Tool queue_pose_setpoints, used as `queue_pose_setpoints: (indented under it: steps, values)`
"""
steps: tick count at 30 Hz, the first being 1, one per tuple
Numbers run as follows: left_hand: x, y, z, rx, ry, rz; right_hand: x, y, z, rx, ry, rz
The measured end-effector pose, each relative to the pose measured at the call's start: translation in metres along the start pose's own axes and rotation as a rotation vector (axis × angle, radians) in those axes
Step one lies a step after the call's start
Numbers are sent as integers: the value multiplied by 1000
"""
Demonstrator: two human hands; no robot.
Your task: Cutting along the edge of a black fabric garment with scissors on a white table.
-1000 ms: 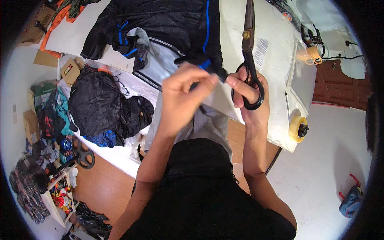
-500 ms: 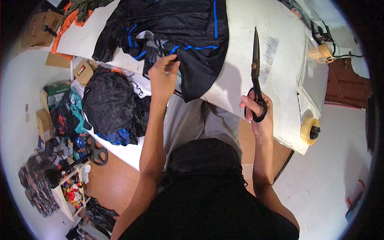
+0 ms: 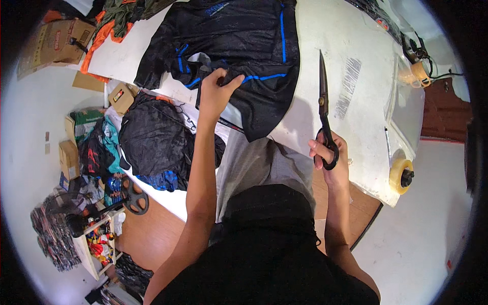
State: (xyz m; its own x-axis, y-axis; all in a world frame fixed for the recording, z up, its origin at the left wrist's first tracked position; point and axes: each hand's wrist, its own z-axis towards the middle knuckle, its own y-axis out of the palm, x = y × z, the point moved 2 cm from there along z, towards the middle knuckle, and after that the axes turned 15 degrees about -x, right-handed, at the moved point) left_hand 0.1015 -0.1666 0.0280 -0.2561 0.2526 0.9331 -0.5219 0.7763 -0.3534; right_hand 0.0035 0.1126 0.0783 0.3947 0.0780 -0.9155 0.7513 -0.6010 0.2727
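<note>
Viewing remotely, I record the black garment (image 3: 229, 35) on the white surface (image 3: 333, 30). Over its near part, the left hand (image 3: 216, 95) is bent; I cannot tell whether it grips cloth. Right of the garment, the right hand (image 3: 336, 175) grasps black scissors (image 3: 323, 114), blades together.

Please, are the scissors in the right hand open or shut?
The scissors are shut: their blades lie together in one narrow point, with no visible gap.

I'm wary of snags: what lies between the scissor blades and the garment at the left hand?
White tabletop separates the scissor blades from the garment, head view shows.
</note>
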Motion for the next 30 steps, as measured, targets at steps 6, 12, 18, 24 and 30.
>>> queue_pose_setpoints:
  steps: [6,12,18,24,30]
  values:
    - [43,37,-50,-86,161,-722,4,12,-8,-221,17,40]
    - [55,46,-59,53,190,-740,7,21,-19,-389,33,-15]
    - [44,53,-67,-169,-4,-830,6,25,-28,-381,74,-52]
    - [45,57,-69,-213,28,-857,7,25,-26,-377,167,-59]
    - [49,47,-62,-98,65,-620,1,31,-21,-429,238,-85]
